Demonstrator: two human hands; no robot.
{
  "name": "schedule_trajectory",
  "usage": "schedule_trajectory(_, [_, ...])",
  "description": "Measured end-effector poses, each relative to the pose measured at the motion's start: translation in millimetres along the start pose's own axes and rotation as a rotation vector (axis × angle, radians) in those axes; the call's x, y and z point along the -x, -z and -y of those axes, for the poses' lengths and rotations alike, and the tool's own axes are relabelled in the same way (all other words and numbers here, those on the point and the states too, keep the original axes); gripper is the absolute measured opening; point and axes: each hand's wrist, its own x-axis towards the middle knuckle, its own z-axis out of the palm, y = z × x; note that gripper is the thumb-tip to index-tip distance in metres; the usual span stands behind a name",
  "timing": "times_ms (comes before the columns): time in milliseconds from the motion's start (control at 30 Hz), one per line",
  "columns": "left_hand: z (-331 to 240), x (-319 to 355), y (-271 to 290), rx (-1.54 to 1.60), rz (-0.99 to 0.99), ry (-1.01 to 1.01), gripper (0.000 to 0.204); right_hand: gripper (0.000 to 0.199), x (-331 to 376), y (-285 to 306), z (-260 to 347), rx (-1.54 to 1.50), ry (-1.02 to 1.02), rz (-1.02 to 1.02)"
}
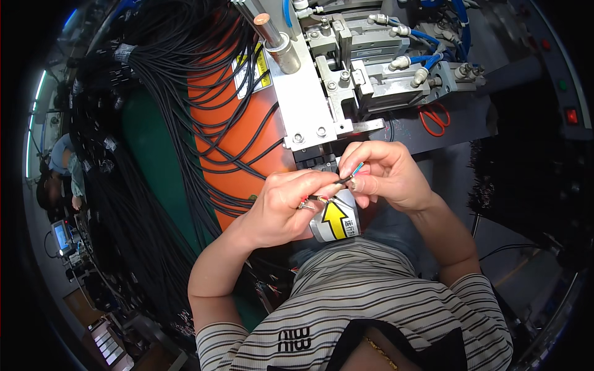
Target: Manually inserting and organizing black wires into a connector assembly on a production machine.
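Observation:
A black cable point(344, 181) with thin coloured wires at its end is held between both hands, just in front of the metal fixture point(297, 105). My left hand point(281, 204) is closed on the cable. By its lower fingers, another end with stripped red, yellow and bare wires point(314, 201) shows; how it is held is partly hidden. My right hand point(393, 176) pinches the wire end, where a blue-green wire point(357, 169) and a bit of red stick out between thumb and forefinger. Below the hands is a white label with a yellow arrow point(336, 219).
Many black cables point(179, 111) drape across an orange surface point(216, 133) and a green one point(148, 136) on the left. Pneumatic cylinders point(396, 86) with blue hoses stand at the back. Red-handled scissors point(435, 119) lie right of the fixture. Another person point(62, 154) is at far left.

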Motion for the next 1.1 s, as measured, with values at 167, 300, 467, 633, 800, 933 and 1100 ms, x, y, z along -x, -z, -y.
schedule_trajectory(167, [0, -1, -5, -0.090, 0.004, -0.086, 0.034, 0.010, -11, -6, -21, -0.009, 0.215, -0.007])
schedule_trajectory(300, [-8, 2, -15, -0.345, -0.102, -0.077, 0.038, 0.010, -5, -12, -23, 0.194, 0.350, -0.093])
schedule_trajectory(467, [-14, 5, -10, -0.555, -0.122, -0.084, 0.039, 0.016, 7, -17, -5, -0.103, 0.063, -0.128])
schedule_trajectory(633, [-11, 4, -9, -0.491, -0.122, -0.069, 0.035, 0.021, 8, -11, 1, -0.061, -0.072, -0.087])
schedule_trajectory(800, [-5, 2, -1, -0.097, -0.060, 0.021, 0.027, 0.019, 4, -4, -2, -0.023, -0.007, -0.047])
schedule_trajectory(933, [-6, -3, 9, 0.135, 0.051, 0.150, 0.019, 0.018, 1, 1, -1, -0.027, 0.021, 0.009])
schedule_trajectory(1100, [-3, 0, 14, 0.313, 0.138, 0.284, 0.013, 0.017, -3, 2, 3, 0.012, 0.023, 0.053])
